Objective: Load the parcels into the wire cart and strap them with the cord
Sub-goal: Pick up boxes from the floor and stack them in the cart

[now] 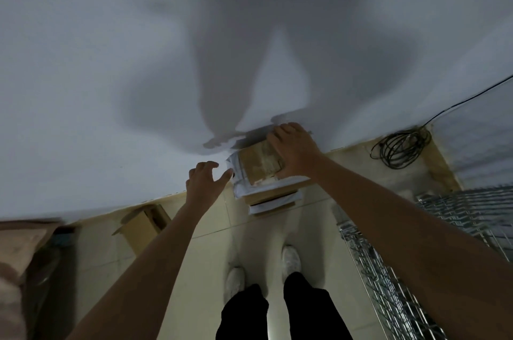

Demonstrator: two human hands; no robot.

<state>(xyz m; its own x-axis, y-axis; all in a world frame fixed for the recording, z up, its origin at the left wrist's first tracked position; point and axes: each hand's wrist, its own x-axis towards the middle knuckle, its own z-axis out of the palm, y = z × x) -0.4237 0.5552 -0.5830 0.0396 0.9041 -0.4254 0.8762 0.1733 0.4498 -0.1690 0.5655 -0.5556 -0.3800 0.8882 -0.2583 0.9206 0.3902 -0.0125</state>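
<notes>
Head view: top parcel (259, 160) of stack at frame centre is gripped by right hand (294, 149); left hand (204, 178) is held spread beside it. Cart (433, 242) lower right, cord (399, 146) right.

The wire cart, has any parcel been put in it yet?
No, the part of the wire cart in view holds nothing, and the parcels sit stacked against the wall.
</notes>
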